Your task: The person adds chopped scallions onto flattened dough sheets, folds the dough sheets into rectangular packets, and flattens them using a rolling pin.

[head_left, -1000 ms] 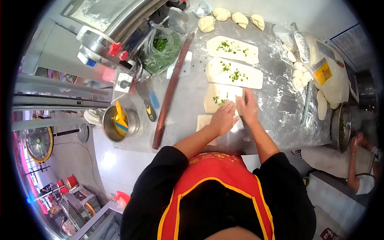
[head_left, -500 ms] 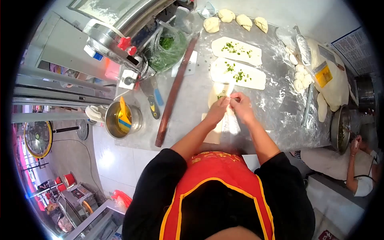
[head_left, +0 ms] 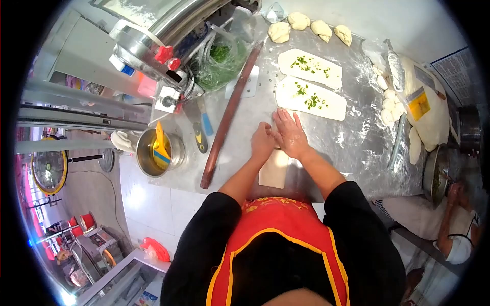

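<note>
1. Looking at a floury metal table [head_left: 337, 143]: rolling pin [head_left: 232, 117] at 10 o'clock from the left hand [head_left: 263, 142], metal pot [head_left: 178, 150] at 9, fan [head_left: 49, 166] farther out that way, dough balls [head_left: 299, 21] around 1.
2. Got a plain dough piece [head_left: 274, 171] at 7 o'clock, just below the right hand [head_left: 292, 136]; scallion-topped sheets [head_left: 326, 104] at 1.
3. Left hand curled, can't tell around what; right hand palm-down, fingers stretched toward 11.
4. Versus half a second ago: right hand flattened out instead of pinching.

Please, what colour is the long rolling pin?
The rolling pin is reddish brown, seen best in the head view.
</note>
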`<action>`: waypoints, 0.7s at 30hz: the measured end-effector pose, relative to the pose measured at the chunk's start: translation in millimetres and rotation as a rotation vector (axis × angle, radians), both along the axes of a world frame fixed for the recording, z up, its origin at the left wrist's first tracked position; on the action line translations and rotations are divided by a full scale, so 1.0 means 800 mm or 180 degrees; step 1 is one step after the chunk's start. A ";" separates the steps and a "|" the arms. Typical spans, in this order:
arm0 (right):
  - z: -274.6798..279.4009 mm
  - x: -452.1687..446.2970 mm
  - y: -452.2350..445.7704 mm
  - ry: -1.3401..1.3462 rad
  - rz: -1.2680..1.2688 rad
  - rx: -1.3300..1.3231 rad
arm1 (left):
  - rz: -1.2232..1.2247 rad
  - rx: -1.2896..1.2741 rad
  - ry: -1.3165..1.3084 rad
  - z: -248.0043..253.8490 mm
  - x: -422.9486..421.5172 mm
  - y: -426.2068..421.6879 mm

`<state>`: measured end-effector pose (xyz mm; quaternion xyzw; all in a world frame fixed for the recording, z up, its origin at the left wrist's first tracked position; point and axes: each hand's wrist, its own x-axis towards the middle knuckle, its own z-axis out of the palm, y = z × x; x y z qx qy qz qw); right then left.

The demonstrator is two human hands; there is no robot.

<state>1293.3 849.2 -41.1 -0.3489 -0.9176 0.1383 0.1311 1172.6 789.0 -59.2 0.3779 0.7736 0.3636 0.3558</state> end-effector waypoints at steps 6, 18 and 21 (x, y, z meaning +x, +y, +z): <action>0.010 -0.009 -0.002 -0.0325 -0.0139 -0.0052 | -0.0158 0.0106 -0.0079 -0.015 -0.012 0.002; -0.026 0.164 0.124 0.1280 -0.3155 -0.0834 | -0.0353 0.0867 0.0388 0.048 0.013 0.022; -0.039 0.192 0.162 0.1360 -0.3676 -0.1753 | -0.0551 0.0972 0.0240 0.057 0.040 0.030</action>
